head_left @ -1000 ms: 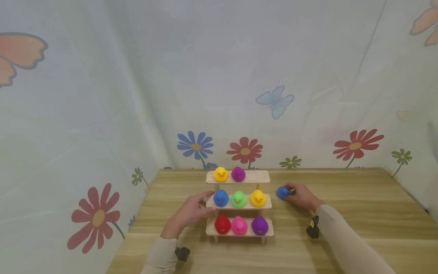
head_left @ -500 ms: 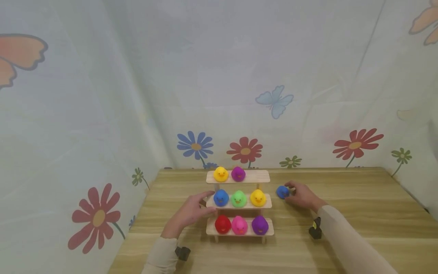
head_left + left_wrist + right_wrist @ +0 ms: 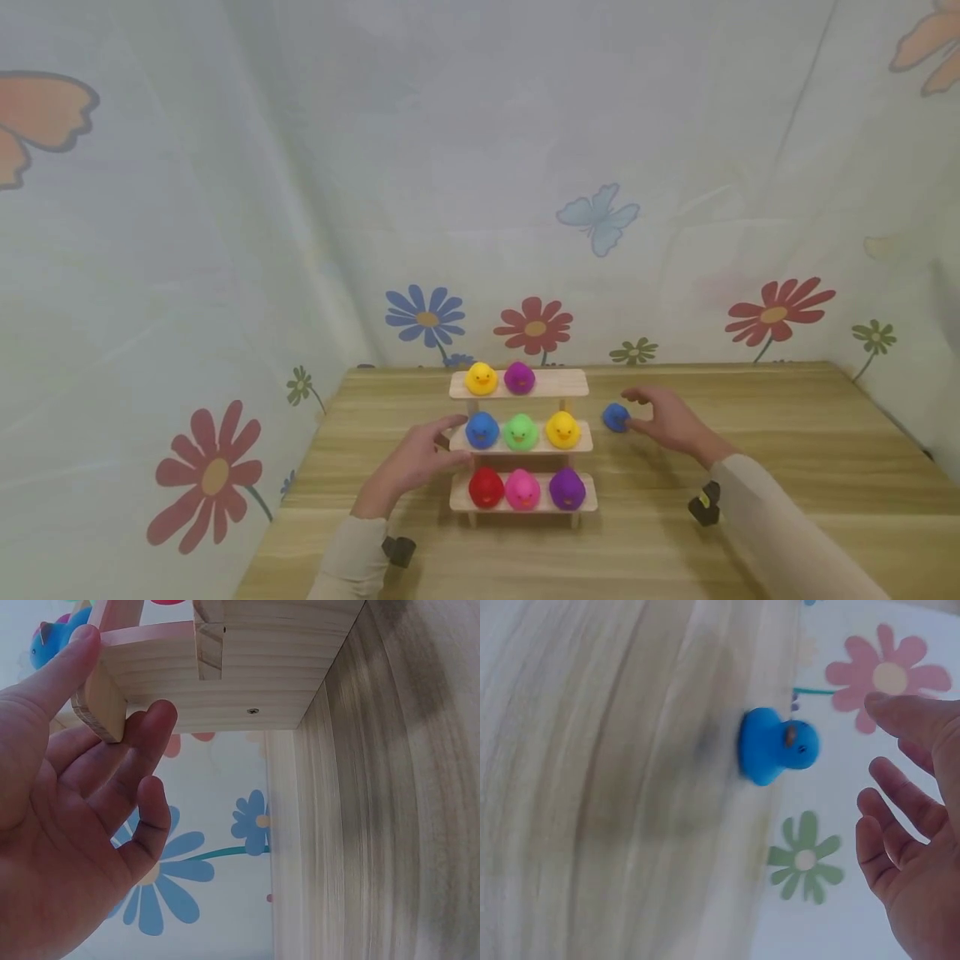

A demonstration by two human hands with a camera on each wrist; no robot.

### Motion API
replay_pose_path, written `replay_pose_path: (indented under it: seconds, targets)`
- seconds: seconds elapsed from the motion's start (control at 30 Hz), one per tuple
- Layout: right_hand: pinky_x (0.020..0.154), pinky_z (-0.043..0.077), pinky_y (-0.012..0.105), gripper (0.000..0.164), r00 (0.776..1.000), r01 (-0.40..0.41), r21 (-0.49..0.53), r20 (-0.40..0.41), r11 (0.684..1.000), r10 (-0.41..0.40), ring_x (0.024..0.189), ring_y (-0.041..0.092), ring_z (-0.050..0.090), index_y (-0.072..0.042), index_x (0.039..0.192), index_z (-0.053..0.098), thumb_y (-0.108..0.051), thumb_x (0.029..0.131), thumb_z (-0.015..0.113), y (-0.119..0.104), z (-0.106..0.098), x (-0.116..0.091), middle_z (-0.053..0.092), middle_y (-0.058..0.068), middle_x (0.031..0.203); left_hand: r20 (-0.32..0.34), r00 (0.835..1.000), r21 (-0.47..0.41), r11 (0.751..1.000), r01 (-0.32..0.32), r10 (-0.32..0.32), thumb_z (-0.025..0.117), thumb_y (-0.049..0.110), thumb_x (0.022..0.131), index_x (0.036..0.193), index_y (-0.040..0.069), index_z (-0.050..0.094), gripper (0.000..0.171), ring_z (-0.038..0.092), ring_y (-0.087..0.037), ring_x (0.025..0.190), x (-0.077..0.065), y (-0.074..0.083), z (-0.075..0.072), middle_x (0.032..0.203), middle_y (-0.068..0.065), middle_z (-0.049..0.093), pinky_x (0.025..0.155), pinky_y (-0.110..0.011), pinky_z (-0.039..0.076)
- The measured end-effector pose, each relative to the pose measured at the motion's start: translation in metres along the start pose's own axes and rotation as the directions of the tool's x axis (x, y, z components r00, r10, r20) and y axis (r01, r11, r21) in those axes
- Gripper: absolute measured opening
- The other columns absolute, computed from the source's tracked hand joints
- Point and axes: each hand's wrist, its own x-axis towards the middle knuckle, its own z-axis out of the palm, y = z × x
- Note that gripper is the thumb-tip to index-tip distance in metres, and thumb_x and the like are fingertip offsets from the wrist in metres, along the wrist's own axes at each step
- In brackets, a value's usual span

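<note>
A three-tier wooden stand [image 3: 561, 383] carries rubber ducks. Its top board has a yellow duck [image 3: 482, 379] and a purple one; blue, green [image 3: 521, 432] and yellow ducks line the middle, and red, pink and purple [image 3: 567, 489] the bottom. My left hand [image 3: 411, 463] holds the left end of the middle board, thumb and fingers on opposite sides of the board end [image 3: 105, 705] in the left wrist view. Another blue duck [image 3: 769, 746] stands upright on the table, right of the stand. Beside it my right hand [image 3: 671, 421] is spread, apart from the duck in the right wrist view.
The wood-grain table [image 3: 787, 467] reaches back to a pale curtain [image 3: 465, 167] printed with flowers and butterflies. A small black device [image 3: 705, 504] sits at the right wrist, another [image 3: 398, 551] at the left.
My right hand has let go of the blue duck on the table, spread its fingers and drawn back slightly to the right. The left hand stays on the stand.
</note>
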Motion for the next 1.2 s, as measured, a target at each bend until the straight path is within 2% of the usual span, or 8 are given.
replay_pose_path:
  seconds: [0.4,0.67,0.97,1.1,1.2]
  targets:
    - [0.074,0.049,0.041,0.034,0.992,0.085,-0.045,-0.087,0.995,-0.089,0.095,0.027,0.056,-0.003,0.110,0.063,-0.012,0.079,0.075,-0.031,-0.010,-0.015,0.063,0.008,0.104,-0.002,1.000,-0.014,1.000,0.016,-0.016,0.072,0.046,0.079,0.136,0.024,0.050,0.065,0.056,-0.019,0.092,0.000,-0.001,0.001,0.123,0.000,0.057,0.067,-0.030,0.051]
    - [0.069,0.048,0.035,0.035,0.970,0.197,-0.031,-0.136,0.980,-0.199,0.092,0.023,0.055,-0.009,0.105,0.065,-0.012,0.074,0.080,-0.051,-0.013,-0.019,0.063,0.003,0.103,-0.012,0.999,-0.026,0.999,0.042,-0.043,0.073,0.047,0.077,0.135,0.025,0.051,0.066,0.057,-0.018,0.089,0.000,-0.005,0.001,0.117,0.001,0.060,0.068,-0.030,0.051]
    - [0.067,0.048,0.029,0.037,0.927,0.321,-0.035,-0.192,0.946,-0.321,0.090,0.016,0.053,-0.009,0.106,0.064,-0.003,0.072,0.078,-0.069,-0.014,-0.018,0.063,0.001,0.102,-0.024,1.000,-0.028,1.000,0.000,0.000,0.072,0.045,0.079,0.136,0.023,0.050,0.065,0.057,-0.018,0.089,-0.001,-0.002,0.001,0.123,-0.001,0.058,0.069,-0.030,0.051]
    - [0.067,0.049,0.027,0.036,0.919,0.342,-0.028,-0.200,0.939,-0.341,0.088,0.014,0.053,-0.008,0.105,0.064,-0.001,0.072,0.077,-0.078,-0.013,-0.018,0.063,0.001,0.101,-0.028,1.000,-0.034,0.999,-0.013,0.012,0.072,0.043,0.080,0.136,0.020,0.050,0.065,0.057,-0.018,0.087,-0.001,-0.001,0.000,0.121,-0.002,0.059,0.068,-0.030,0.051]
    - [0.070,0.049,0.029,0.037,0.922,0.335,-0.024,-0.196,0.942,-0.333,0.089,0.014,0.053,-0.008,0.106,0.065,-0.005,0.072,0.078,-0.084,-0.010,-0.018,0.062,0.002,0.102,-0.025,1.000,-0.037,0.999,-0.003,0.002,0.072,0.044,0.079,0.137,0.021,0.050,0.066,0.057,-0.018,0.085,-0.001,-0.002,0.001,0.118,-0.001,0.059,0.067,-0.030,0.051]
